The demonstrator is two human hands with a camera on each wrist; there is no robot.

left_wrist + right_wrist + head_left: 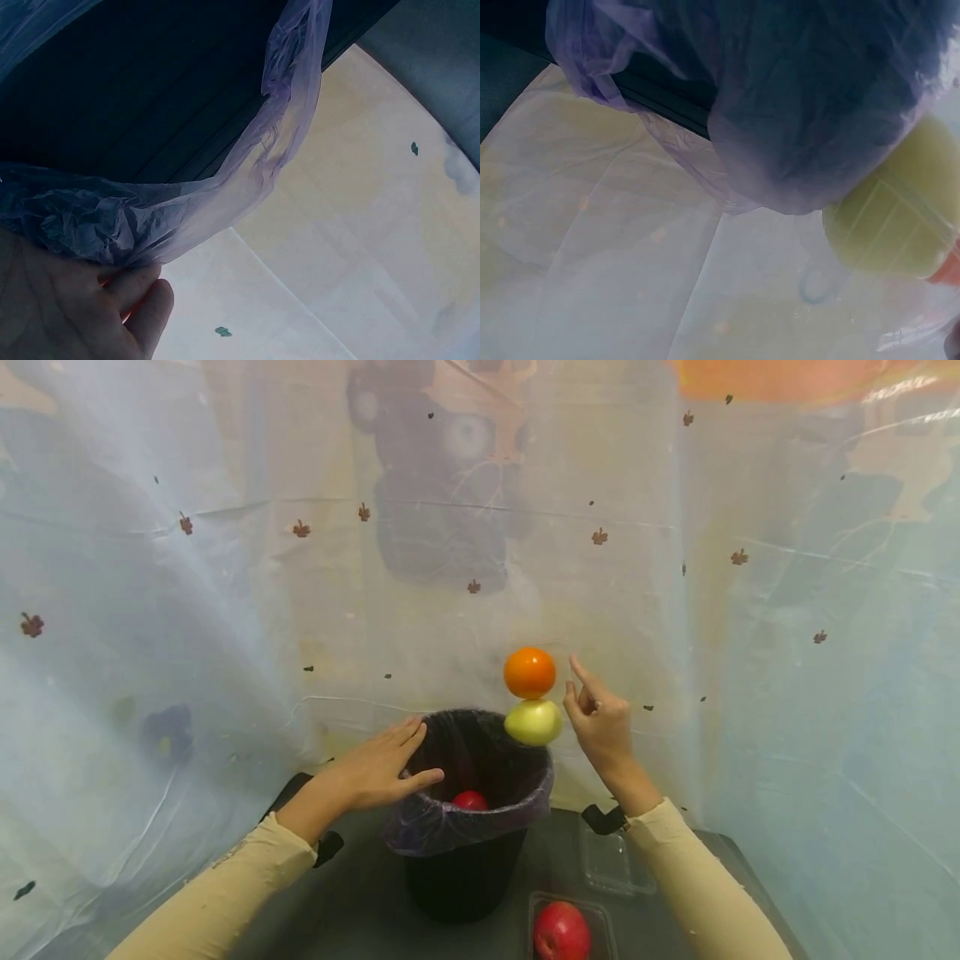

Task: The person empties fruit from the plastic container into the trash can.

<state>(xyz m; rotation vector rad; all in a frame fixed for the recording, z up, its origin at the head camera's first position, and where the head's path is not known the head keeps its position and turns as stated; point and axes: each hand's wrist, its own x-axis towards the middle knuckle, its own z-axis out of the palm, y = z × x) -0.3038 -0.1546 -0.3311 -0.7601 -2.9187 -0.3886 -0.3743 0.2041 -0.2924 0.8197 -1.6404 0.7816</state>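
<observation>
A black bin [465, 881] has a purple plastic liner [442, 831] folded over its rim. My left hand [375, 768] rests at the bin's left rim with fingers straight and thumb spread; in the left wrist view its fingertips touch the liner [142, 217]. To the right of the bin my right hand [603, 727] pinches a clear ribbed plastic container, barely visible in the head view. A yellow-green fruit [533, 722] and a round orange fruit [529, 672] show in it, over the bin's far right rim. A red fruit [470, 800] lies inside the bin.
On the dark table [345, 893], a red apple [562, 932] sits in a clear container [604, 920] near the front. Another clear plastic container [617, 862] lies beside my right forearm. A pale printed plastic sheet [300, 610] hangs behind and at both sides.
</observation>
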